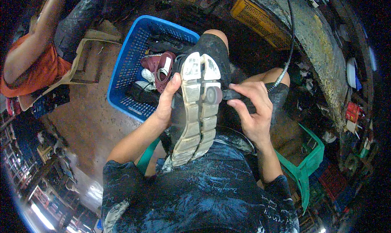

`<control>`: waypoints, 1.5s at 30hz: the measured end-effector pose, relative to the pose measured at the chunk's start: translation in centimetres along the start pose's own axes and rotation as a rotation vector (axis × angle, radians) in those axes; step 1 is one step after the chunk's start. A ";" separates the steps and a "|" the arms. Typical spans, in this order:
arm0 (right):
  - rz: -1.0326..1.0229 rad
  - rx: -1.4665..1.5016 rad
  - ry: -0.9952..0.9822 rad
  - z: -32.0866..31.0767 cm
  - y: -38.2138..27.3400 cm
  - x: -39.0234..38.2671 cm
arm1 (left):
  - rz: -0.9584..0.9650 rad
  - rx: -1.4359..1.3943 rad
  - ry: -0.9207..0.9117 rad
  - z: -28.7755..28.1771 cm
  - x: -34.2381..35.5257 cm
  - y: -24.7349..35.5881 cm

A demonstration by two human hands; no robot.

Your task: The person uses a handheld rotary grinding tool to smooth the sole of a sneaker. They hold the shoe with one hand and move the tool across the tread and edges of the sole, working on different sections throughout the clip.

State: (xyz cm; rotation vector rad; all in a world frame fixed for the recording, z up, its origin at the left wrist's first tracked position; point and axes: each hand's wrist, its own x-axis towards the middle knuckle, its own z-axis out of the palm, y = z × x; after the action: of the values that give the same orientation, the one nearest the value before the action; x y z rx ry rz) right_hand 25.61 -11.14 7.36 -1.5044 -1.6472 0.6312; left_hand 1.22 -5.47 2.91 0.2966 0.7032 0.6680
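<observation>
My left hand (166,100) is closed around the side of a shoe (191,125), its thumb along the edge. The shoe is turned with its pale, segmented sole facing up, the white end away from me. In my right hand (256,111) is the dark handpiece of a rotary grinder (233,95), gripped between thumb and fingers. Its small round grinding wheel (214,95) lies against the right half of the sole, near the upper end, and looks blurred. A flexible cable (290,45) runs from the handpiece up past my right knee.
A blue plastic basket (121,64) holds several shoes, among them a maroon one (152,63), left of my legs. A green plastic chair (307,168) shows at the right. Beyond my knees is a yellow crate (260,21). Another person in an orange shirt (38,66) is at the far left.
</observation>
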 end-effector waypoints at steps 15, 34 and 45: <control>-0.023 0.024 0.007 0.4 0.5 -0.1 | 0.009 0.055 0.009 0.3 -0.1 0.1; -0.036 -0.017 -0.005 0.3 0.4 -0.3 | 0.018 0.142 0.081 1.2 0.3 0.4; -0.041 -0.026 0.002 0.4 0.5 -0.1 | 0.030 0.143 0.054 0.7 0.6 0.5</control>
State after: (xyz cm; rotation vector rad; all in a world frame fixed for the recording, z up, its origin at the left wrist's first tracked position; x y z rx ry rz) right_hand 25.55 -11.12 6.75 -1.4858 -1.6867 0.5880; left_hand 1.80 -4.67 3.36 0.4221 0.8015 0.6575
